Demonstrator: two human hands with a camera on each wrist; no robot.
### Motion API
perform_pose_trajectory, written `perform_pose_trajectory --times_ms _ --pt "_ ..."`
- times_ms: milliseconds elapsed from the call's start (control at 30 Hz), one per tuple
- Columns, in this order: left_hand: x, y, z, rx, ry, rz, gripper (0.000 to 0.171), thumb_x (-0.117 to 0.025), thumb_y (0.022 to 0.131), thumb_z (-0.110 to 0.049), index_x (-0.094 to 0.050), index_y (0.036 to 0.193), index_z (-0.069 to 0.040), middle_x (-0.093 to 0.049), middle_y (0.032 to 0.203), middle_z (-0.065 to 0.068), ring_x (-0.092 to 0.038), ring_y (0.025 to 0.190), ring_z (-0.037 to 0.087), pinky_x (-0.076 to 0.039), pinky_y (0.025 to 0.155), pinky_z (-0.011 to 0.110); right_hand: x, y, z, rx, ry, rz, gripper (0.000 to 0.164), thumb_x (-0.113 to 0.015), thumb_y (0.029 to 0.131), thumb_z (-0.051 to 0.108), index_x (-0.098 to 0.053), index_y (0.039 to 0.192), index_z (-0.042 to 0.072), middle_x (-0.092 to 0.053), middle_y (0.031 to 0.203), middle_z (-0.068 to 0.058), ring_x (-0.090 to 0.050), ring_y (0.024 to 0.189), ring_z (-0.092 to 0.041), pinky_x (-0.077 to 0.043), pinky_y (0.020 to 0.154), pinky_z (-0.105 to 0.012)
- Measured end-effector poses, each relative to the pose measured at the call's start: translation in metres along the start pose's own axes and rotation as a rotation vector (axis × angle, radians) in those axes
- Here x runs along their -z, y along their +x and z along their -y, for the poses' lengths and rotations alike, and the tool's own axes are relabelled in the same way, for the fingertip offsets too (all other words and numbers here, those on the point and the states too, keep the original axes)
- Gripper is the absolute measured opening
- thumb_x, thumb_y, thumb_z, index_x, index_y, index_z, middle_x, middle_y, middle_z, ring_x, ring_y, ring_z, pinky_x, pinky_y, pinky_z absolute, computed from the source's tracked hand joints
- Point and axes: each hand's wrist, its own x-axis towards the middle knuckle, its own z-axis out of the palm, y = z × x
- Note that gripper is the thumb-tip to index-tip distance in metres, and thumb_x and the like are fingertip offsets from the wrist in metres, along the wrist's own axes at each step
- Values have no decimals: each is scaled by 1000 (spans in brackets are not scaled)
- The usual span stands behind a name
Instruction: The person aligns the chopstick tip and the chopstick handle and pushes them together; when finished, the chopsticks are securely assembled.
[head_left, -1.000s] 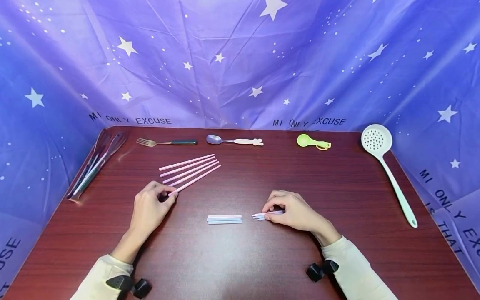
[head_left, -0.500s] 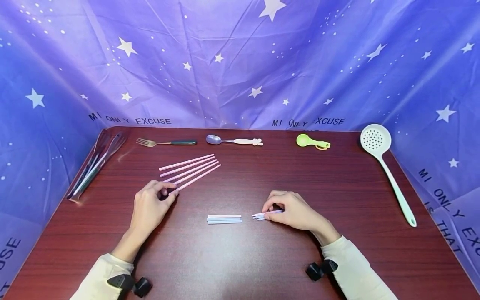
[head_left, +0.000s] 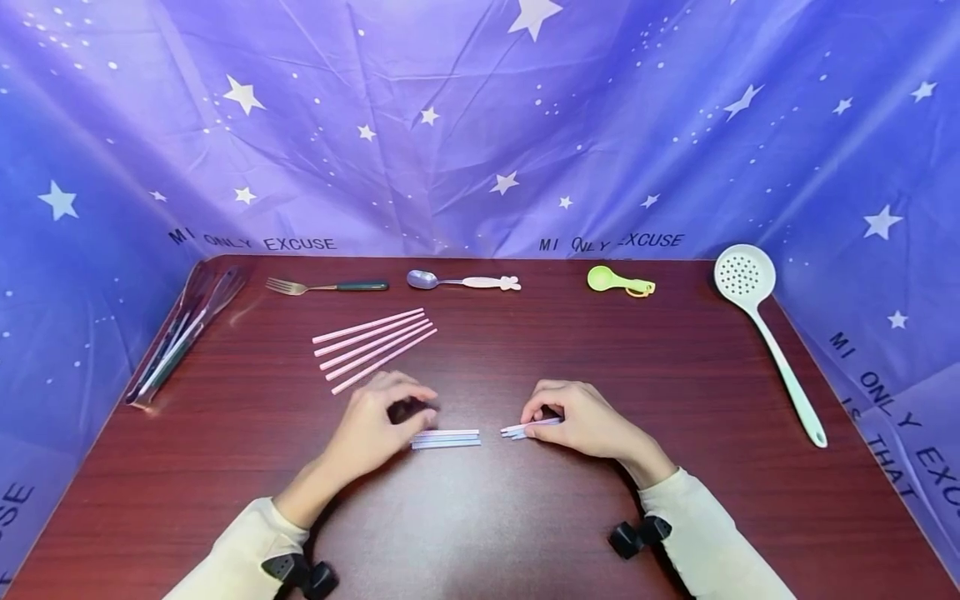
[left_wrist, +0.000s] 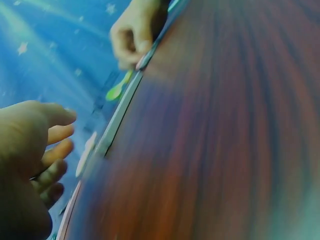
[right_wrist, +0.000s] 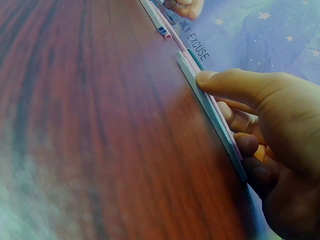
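In the head view my left hand [head_left: 381, 423] hovers at the left end of a small row of short straws [head_left: 453, 442], pale blue and pinkish-white, lying side by side. Its thumb and fingers are apart with nothing between them; the left wrist view shows the fingers loosely bent. My right hand [head_left: 583, 418] rests on the table and pinches a second bunch of short pink and pale blue straws [right_wrist: 212, 115], thumb on the near side and fingers behind. Several long pink straws [head_left: 375, 348] lie fanned out beyond my left hand.
Along the back lie a fork [head_left: 330, 287], a spoon with a pink handle [head_left: 465, 282] and a green measuring spoon [head_left: 618, 282]. A skimmer [head_left: 768, 333] lies at the right, a transparent case of utensils [head_left: 183, 333] at the left edge. A starry cloth [head_left: 450, 167] surrounds the table.
My left hand has let go of the nearest long pink straw and moved right and nearer, to the short row. My right hand keeps its hold on its bunch.
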Motion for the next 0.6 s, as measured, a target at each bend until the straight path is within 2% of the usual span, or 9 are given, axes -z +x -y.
perform_pose_trajectory --times_ms 100,200,333,600 --pt "-10 -1 -7 -33 -18 117 23 -84 85 -23 -81 108 -23 -74 102 -9 -61 97 10 -49 85 33 -1 0 0 -6 6 -4 7 -82 89 29 -76 89 30 -60 83 19 -53 72 -2 -41 65 -19" --pt "-17 -2 -9 -36 -8 176 23 -83 87 -26 -82 109 -25 -73 103 -11 -58 97 8 -47 87 35 -1 1 0 -9 11 -2 6 -81 90 30 -76 89 30 -60 83 19 -53 73 -2 -41 65 -19" --pt "-20 -3 -10 -12 5 184 19 -85 84 -27 -83 103 -27 -70 99 -13 -56 97 8 -44 90 39 -1 1 0 -12 12 4 6 -81 90 29 -76 90 31 -60 83 19 -53 72 -2 -40 65 -18" --pt "-20 -5 -10 32 -1 197 11 -87 82 -28 -83 92 -29 -68 94 -15 -55 96 7 -42 92 38 -1 1 0 0 6 2 5 -80 91 30 -75 90 31 -60 84 19 -52 72 -2 -40 65 -18"
